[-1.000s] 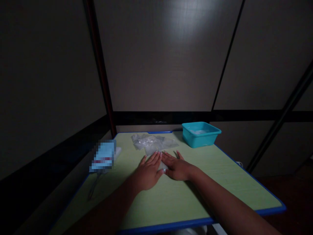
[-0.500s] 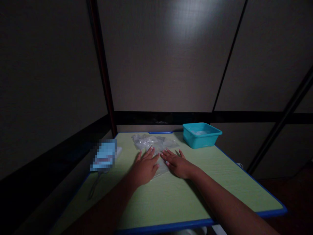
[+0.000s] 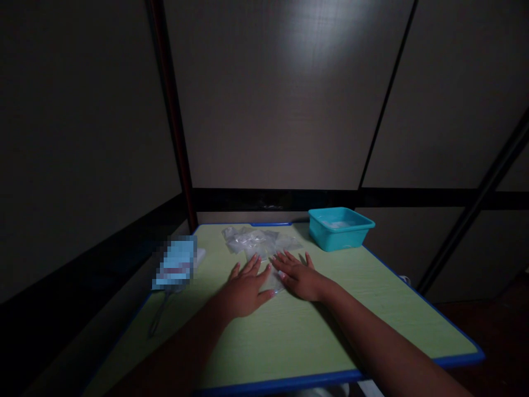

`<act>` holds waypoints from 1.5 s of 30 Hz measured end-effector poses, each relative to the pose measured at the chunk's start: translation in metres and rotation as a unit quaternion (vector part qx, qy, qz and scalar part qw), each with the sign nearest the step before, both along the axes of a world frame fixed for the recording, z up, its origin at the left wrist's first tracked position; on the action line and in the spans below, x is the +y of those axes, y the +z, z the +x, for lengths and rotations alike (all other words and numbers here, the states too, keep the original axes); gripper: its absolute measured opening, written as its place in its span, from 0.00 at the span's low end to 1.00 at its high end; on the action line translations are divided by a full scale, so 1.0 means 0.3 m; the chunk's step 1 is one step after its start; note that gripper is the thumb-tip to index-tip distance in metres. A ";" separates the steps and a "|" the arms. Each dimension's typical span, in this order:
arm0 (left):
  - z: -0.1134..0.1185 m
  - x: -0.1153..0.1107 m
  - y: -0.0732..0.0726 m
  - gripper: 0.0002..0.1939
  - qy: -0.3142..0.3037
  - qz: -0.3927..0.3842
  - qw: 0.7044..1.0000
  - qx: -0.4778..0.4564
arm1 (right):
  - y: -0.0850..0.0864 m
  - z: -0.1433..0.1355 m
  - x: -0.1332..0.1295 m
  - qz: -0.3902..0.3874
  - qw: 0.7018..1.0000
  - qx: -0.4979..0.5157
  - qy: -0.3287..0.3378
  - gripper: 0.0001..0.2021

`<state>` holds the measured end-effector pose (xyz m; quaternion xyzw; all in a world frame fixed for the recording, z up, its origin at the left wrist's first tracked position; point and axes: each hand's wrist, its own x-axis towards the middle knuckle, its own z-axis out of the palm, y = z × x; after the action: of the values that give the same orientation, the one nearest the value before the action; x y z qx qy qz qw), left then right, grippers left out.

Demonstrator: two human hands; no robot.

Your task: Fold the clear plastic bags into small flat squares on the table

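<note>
A thin clear plastic piece lies on the green table, partly covered by both hands. My left hand is flat with its fingers spread, its thumb on the edge of the plastic. My right hand lies palm down over the plastic's right side, fingers apart, its fingertips close to those of the left. Just beyond the fingers, a crumpled heap of clear plastic bags spreads across the table. Neither hand grips anything.
A turquoise basin with something pale inside stands at the back right corner. At the left edge is a blurred light-blue object with a thin strap hanging by it. Dark panelled walls rise behind the table and on the left.
My left hand has slid slightly nearer to me and its thumb has spread outward. Less of the clear plastic piece shows near me. My right hand has barely moved.
</note>
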<state>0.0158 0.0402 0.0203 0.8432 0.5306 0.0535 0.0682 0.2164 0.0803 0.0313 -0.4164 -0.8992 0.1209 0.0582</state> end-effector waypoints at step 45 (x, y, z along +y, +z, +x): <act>0.114 -0.055 -0.025 0.38 -0.039 0.038 0.998 -0.039 | -0.042 -0.021 -0.014 0.031 0.996 -0.058 0.054 0.28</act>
<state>0.0500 0.0236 0.0128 0.8626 0.4918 0.1034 0.0585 0.2101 0.0762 0.0185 -0.3712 -0.9257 0.0711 0.0121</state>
